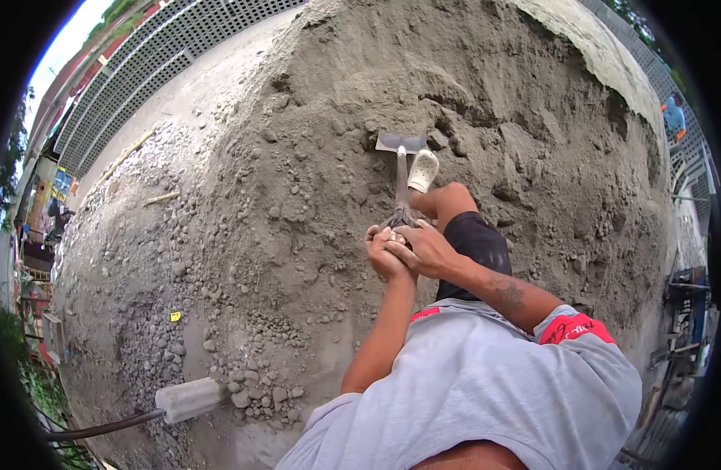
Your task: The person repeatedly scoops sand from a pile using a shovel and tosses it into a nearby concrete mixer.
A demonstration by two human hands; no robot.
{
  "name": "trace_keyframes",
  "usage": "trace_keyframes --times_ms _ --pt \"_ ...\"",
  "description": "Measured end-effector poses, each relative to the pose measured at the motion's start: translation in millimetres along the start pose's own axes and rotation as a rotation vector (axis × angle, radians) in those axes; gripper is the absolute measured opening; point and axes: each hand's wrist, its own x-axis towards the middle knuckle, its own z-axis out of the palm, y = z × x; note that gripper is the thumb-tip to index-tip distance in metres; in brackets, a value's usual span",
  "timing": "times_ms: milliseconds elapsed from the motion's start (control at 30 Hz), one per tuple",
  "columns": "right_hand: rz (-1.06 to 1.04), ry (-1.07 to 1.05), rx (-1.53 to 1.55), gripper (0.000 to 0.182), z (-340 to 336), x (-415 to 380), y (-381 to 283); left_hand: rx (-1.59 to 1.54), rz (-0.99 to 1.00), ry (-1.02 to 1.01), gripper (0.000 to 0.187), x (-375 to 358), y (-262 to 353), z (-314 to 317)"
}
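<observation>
A shovel (402,168) stands upright with its metal blade pushed into a big mound of grey sand (486,102). My left hand (384,254) and my right hand (423,249) are clasped together on the top of the shovel's handle. My foot in a white sandal (423,170) presses on the right shoulder of the blade. My bent knee in dark shorts (474,243) is just right of my hands.
Gravel and small stones (243,345) spread over the left and lower part of the mound. A pale pipe end with a dark hose (189,398) lies at lower left. A grated fence (141,70) runs behind. A person in blue (674,117) stands at far right.
</observation>
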Motion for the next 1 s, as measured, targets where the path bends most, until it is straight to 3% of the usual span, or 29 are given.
trace_keyframes --times_ms 133,167,200,267,333,367,400,500,567,633,733,867,1000 --pt "-0.105 0.059 0.089 0.038 -11.7 47.4 19.1 -0.061 0.022 -0.046 0.027 44.1 -8.0 24.4" --pt "-0.062 0.055 0.154 0.035 6.5 67.9 62.2 0.106 0.158 0.001 0.025 86.3 -33.6 21.0" --pt "-0.187 0.104 0.073 0.034 27.8 79.9 98.0 0.273 0.267 0.029 0.025 119.0 -51.3 5.9" --pt "-0.154 -0.055 -0.075 0.028 60.9 78.6 124.1 0.263 0.244 0.115 0.028 141.5 -64.0 -27.3" --pt "-0.110 -0.056 -0.188 0.027 106.8 61.5 149.5 0.280 0.080 0.136 0.035 151.5 -68.0 -74.4" --pt "-0.108 -0.077 -0.207 0.027 108.3 53.5 155.9 0.275 0.127 0.241 0.039 146.0 -71.4 -67.2" --pt "-0.017 -0.064 -0.237 0.026 87.7 45.2 133.5 0.222 0.010 0.180 0.042 161.7 -73.3 -78.2" --pt "-0.173 0.091 -0.357 0.028 49.0 19.4 108.4 0.269 -0.054 0.125 0.044 149.8 -48.6 -59.1" --pt "0.010 0.295 -0.209 0.035 39.3 -4.7 107.6 0.393 -0.120 0.182 0.047 131.8 -37.6 -54.9" --pt "0.073 0.279 -0.194 0.036 31.6 -35.8 115.9 0.433 -0.143 0.174 0.046 135.4 -36.7 -63.8" --pt "0.312 0.169 -0.097 0.036 31.6 -102.9 135.8 0.421 -0.230 0.230 0.040 140.8 -44.7 -97.4" --pt "0.721 -0.205 0.001 0.038 31.2 -218.7 182.3 0.297 -0.338 0.321 0.027 126.6 -82.1 -159.8" --pt "0.850 -0.350 -0.202 0.041 45.8 -382.0 252.5 0.275 -0.329 0.295 0.024 89.5 -123.8 -177.3"
